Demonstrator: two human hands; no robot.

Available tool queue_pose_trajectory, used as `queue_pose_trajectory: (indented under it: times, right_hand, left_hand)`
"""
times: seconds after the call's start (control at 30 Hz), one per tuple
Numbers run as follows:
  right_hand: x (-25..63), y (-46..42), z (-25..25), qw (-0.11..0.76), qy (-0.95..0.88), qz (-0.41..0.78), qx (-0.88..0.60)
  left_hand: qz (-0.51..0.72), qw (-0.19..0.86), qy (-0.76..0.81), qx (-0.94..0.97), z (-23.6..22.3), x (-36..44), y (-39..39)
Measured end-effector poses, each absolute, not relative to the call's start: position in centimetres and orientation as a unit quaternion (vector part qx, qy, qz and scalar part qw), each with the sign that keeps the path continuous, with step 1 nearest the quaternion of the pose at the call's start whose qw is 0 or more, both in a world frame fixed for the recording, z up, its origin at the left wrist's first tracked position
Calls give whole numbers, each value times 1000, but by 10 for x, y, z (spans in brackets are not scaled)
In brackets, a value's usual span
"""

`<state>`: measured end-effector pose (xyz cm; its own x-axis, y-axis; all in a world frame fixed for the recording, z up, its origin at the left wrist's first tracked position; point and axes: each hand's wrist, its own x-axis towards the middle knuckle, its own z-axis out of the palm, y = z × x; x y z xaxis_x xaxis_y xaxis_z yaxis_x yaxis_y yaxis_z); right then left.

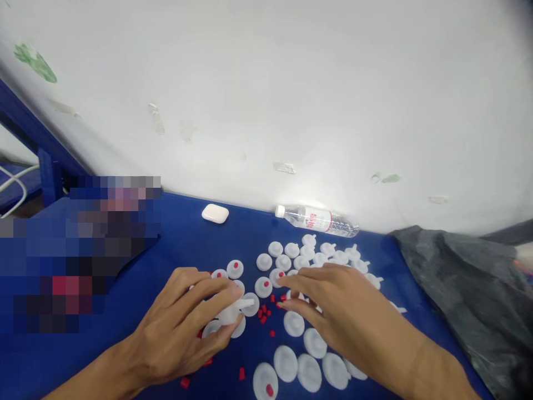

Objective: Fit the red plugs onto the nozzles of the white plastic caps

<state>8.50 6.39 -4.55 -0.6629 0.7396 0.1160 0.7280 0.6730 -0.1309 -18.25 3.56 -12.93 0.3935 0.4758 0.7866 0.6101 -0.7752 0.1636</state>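
My left hand [187,316] is closed, with thumb and fingers gripping a white plastic spouted disc [229,315]; its narrow spout points right. My right hand [333,303] reaches in from the other side, thumb and index fingertip apart above small red caps [283,298]. One red cap lies right at the thumb tip, and I see nothing gripped. More loose red caps [262,313] are scattered between the hands. Around them lie many white discs [285,364], some with a red cap on top, such as the disc [235,269] beyond my left hand.
A clear plastic bottle [318,219] lies on its side against the white wall [266,100]. Near it on the blue table [183,228] sits a white rounded case [215,213]. Dark grey sheeting [458,289] covers the right side; a pixelated patch hides the left.
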Motion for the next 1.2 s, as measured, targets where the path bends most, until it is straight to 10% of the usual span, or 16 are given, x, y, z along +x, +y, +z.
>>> queue_pose_trajectory:
  times: [0.4, 1.2]
  right_hand:
    - [66, 65, -57, 329, -869, 129, -347]
    - [58, 89, -72, 126, -900, 13, -417]
  left_hand:
    - [-435, 31, -362, -824, -121, -183, 34]
    - [-444, 63, -357, -820, -112, -181, 37]
